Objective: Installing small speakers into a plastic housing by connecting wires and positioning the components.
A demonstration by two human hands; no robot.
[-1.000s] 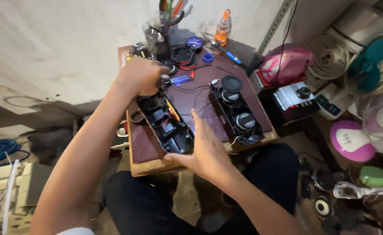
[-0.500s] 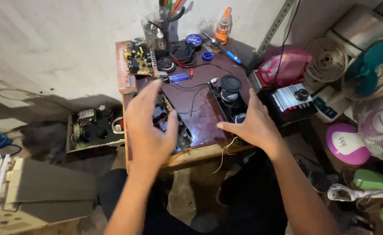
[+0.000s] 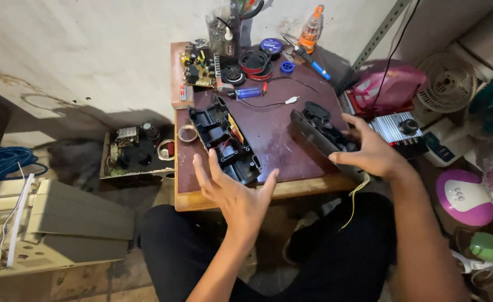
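The left hand (image 3: 236, 193) is hovering wide open, holding nothing, just in front of the black housing half (image 3: 224, 138) lying on the counter (image 3: 280, 140). To that half's right, the right hand (image 3: 369, 152) is gripping the second housing half (image 3: 320, 131), tilted; supporting its underside evenly is advisable.

Two black housing halves (image 3: 224, 142) (image 3: 319, 131); two hands (image 3: 238, 196) (image 3: 372, 151).

Left hand (image 3: 235, 193) is off the black housing half (image 3: 225, 140), now open-palmed just before the table edge (image 3: 229, 198). Right hand (image 3: 369, 151) now grips the other black housing half (image 3: 322, 131), tipped up on edge rather than flat; view shifted right.
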